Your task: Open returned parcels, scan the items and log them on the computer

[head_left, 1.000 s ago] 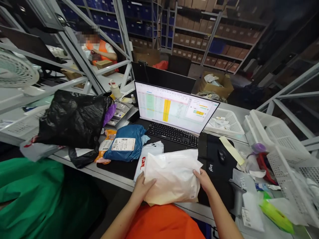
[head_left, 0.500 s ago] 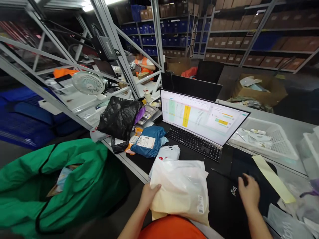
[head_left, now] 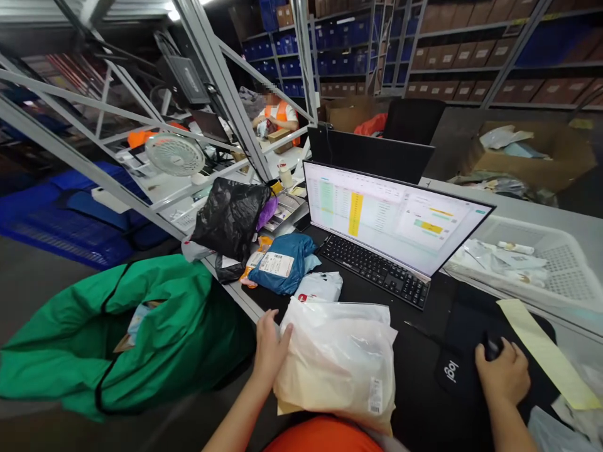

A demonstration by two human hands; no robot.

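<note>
"where was the white plastic mailer [head_left: 336, 361]?"

"at the near side of the worktop [head_left: 417, 402], with a small barcode label [head_left: 375, 394] towards its near right corner."

"and the left hand [head_left: 272, 348]?"

"at the mailer's left edge, thumb against it and fingers partly spread. i couldn't tell whether it was pinching the plastic."

"what about the right hand [head_left: 505, 371]?"

"curled round a black mouse [head_left: 491, 347], well apart from the mailer, on a dark mouse pad [head_left: 464, 320] marked 'logi'. a pale yellow paper strip [head_left: 549, 353] lay just to the right."

"anything beyond the mailer?"

"a smaller white parcel [head_left: 325, 286] just past its far edge, then a blue parcel [head_left: 296, 257] with a white label, to the far left. the keyboard [head_left: 372, 270] stood to the far right of those, in front of a lit monitor [head_left: 386, 220]."

"and off the worktop?"

"a big green bag [head_left: 183, 326] on the left, its mouth gaping."
</note>
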